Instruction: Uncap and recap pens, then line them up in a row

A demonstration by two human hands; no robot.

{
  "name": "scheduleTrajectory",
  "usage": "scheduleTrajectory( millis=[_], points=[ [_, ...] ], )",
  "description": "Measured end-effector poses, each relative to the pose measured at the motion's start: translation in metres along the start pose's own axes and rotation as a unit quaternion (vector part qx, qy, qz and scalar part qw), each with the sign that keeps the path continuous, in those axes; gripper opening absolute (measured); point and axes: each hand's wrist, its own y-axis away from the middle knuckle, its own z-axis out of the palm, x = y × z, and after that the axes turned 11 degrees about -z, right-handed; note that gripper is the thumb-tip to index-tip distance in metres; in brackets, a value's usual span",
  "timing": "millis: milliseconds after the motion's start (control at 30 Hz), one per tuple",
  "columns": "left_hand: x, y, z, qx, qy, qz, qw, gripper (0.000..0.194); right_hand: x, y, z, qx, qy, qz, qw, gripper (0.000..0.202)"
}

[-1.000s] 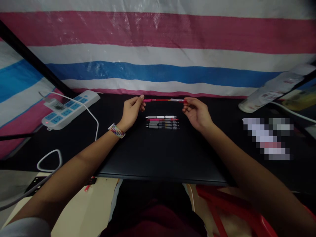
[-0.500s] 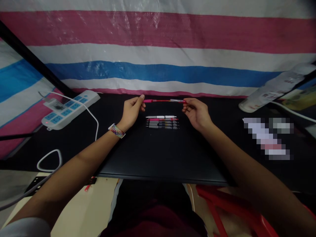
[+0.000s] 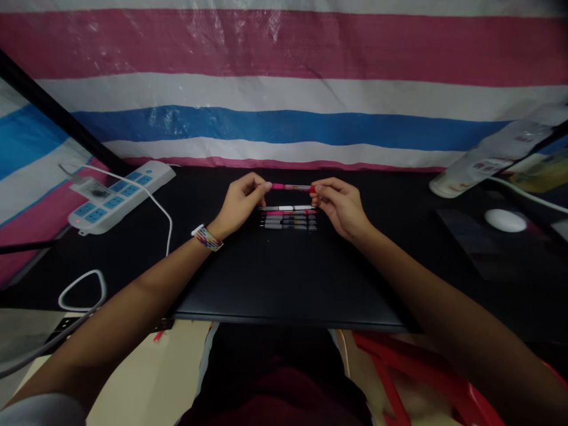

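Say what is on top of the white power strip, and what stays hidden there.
A pale charger sits on the white power strip; a white cable crosses over it. Whatever is directly beneath the charger is covered.

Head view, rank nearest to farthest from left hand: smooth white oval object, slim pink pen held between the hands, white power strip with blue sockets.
1. Pink pen: its left end is in the left hand.
2. Power strip: left side of the table.
3. White oval object: far right, past the right hand.
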Motion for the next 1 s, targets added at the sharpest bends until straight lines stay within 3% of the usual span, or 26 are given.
scheduleTrajectory(
  millis=[233, 367, 500, 633, 833, 933, 1000],
  points=[
    [-0.0009, 0.0021, 0.0033, -0.041, 0.037, -0.024, 0.998, 0.020, 0.0019, -0.0010, -0.0003, 0.006, -0.015, 0.013, 1.000, 0.013],
    [-0.0025, 0.0010, 0.0013, -0.015, 0.027, 0.010, 0.999, 0.039, 0.0028, -0.0015, -0.0005, 0.008, -0.012, 0.013, 1.000, 0.012],
    [-0.0031, 0.0008, 0.0006, -0.030, 0.018, -0.009, 0.999, 0.023, 0.0035, -0.0014, 0.0000, 0.007, -0.008, 0.014, 1.000, 0.010],
    [-0.0035, 0.0005, 0.0011, -0.022, 0.012, 0.021, 0.999, 0.042, 0.0043, -0.0010, 0.0000, 0.010, -0.004, 0.013, 1.000, 0.011],
    [-0.0061, -0.0001, 0.0005, -0.025, 0.006, 0.014, 1.000, 0.022, 0.0060, -0.0008, -0.0004, 0.006, -0.008, 0.007, 1.000, 0.011],
    [-0.0064, 0.0000, -0.0003, -0.011, -0.003, 0.042, 0.999, 0.042, 0.0070, -0.0007, -0.0001, 0.005, -0.001, 0.007, 1.000, 0.014],
    [-0.0063, -0.0002, -0.0005, 0.000, -0.015, 0.027, 1.000, 0.037, 0.0075, -0.0005, 0.0001, 0.005, 0.001, 0.006, 1.000, 0.017]
  ],
)
